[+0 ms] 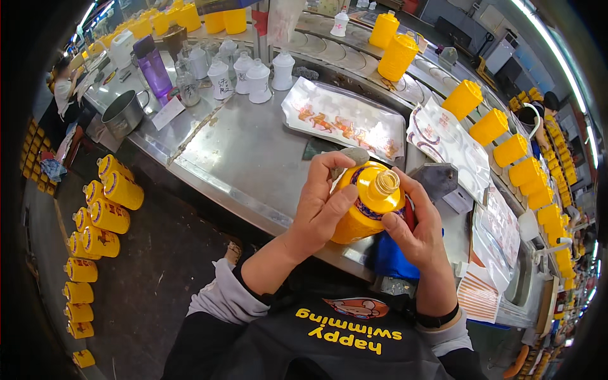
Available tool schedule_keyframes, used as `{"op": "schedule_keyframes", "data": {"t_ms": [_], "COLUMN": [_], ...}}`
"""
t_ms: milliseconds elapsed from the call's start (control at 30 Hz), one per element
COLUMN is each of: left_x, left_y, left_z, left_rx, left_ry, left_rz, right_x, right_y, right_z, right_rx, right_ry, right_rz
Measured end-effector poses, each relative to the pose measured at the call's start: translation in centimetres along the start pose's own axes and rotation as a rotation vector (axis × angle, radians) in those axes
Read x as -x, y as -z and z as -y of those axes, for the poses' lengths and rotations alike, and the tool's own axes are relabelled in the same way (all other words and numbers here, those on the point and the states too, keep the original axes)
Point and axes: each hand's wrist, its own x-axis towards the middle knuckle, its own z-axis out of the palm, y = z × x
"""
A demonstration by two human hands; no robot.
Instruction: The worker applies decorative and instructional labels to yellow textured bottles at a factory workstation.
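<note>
A glossy yellow bottle (354,227) with a short open neck and a dark patterned band round its shoulder is tilted up toward me near the bench's front edge. My left hand (324,206) grips its left side, thumb pressed on the band. A grey rounded pad (356,155) shows by the left fingertips at the bottle's far side; whether those fingers hold it, I cannot tell. My right hand (418,231) is wrapped round the right side, its thumb on the shoulder. Beyond the bottle lies a shallow tray (296,124) with a pale sheet of orange figures (345,128).
Printed sheets (449,144) and a dark block (437,179) lie to the right. White bottles (258,82), a purple bottle (154,71) and a metal pot (124,114) stand far left. Yellow bottles (398,58) line the conveyor; others (111,215) stand on the left floor.
</note>
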Motion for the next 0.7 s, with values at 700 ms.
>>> {"op": "schedule_keyframes", "data": {"t_ms": [700], "left_x": [0.5], "left_y": [2.0], "left_z": [0.2], "left_rx": [-0.731], "left_ry": [-0.413], "left_rz": [0.035], "right_x": [-0.3], "right_y": [-0.6], "right_z": [0.9], "right_rx": [0.070], "right_ry": [-0.012], "right_rz": [-0.021]}}
